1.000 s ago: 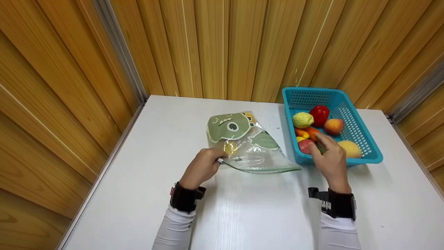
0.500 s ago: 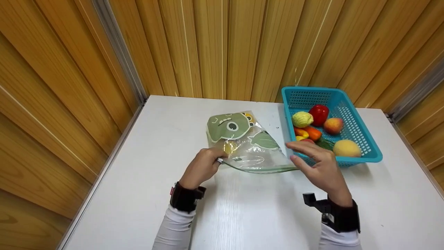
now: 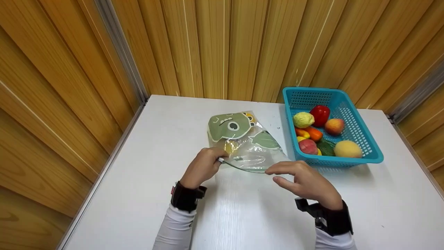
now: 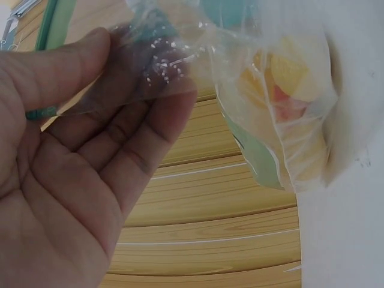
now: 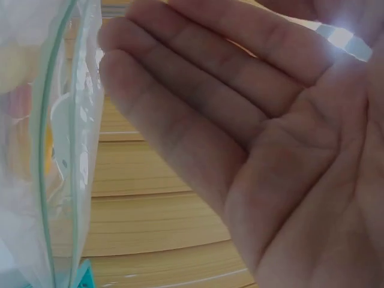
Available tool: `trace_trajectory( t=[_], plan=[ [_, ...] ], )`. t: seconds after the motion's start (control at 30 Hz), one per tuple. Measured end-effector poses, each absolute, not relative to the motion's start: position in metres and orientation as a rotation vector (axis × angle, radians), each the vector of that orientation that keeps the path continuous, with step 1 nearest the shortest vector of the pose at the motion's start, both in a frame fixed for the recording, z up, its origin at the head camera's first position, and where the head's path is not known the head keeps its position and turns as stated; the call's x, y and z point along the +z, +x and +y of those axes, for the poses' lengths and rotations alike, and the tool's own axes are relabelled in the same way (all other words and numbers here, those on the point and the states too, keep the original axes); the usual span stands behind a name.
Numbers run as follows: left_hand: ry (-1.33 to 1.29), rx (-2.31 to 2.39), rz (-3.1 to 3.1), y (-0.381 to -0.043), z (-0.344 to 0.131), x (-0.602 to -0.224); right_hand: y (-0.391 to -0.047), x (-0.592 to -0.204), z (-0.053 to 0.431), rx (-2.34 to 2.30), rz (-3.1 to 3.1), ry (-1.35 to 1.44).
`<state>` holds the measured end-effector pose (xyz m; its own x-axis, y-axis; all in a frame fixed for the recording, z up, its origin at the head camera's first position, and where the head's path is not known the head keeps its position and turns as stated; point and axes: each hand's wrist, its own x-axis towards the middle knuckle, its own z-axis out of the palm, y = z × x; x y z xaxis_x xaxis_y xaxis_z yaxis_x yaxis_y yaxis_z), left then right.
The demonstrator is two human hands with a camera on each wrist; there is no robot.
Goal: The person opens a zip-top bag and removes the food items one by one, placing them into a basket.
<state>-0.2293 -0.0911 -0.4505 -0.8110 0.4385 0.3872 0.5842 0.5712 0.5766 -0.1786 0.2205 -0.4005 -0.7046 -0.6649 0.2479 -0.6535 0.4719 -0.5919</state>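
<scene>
A clear zip bag [image 3: 263,140] with a green cartoon print lies on the white table, its green zip edge toward me. My left hand [image 3: 203,167] pinches the bag's left corner by the zip, thumb above and fingers below. Through the plastic, yellow, orange and red shapes [image 4: 291,75] show in the left wrist view; their kinds are blurred. My right hand [image 3: 303,182] is at the right part of the zip edge with fingers extended and thumb apart. In the right wrist view its fingers [image 5: 174,114] hold nothing, beside the bag's mouth [image 5: 57,138].
At the right stands a blue basket [image 3: 373,154]. In it are a yellow-green lemon-like fruit [image 3: 303,119], a red bell pepper [image 3: 319,115], a peach [image 3: 334,126], an orange carrot-like piece [image 3: 314,134], a pink-red fruit [image 3: 308,147] and a pale yellow round fruit [image 3: 348,149]. Wooden panels border the table.
My right hand has come out of the basket, leftward and nearer to me, to the bag's zip edge, its fingers spread from a curl. The left hand keeps its pinch in place.
</scene>
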Motion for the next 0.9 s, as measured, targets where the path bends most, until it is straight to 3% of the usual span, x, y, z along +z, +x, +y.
trace_trajectory(
  t=[0.9],
  plan=[
    [-0.859, -1.073, -2.608, -0.229, -0.091, -0.448, -0.199, -0.438, 0.178, -0.709, 2.754, -1.167]
  ],
)
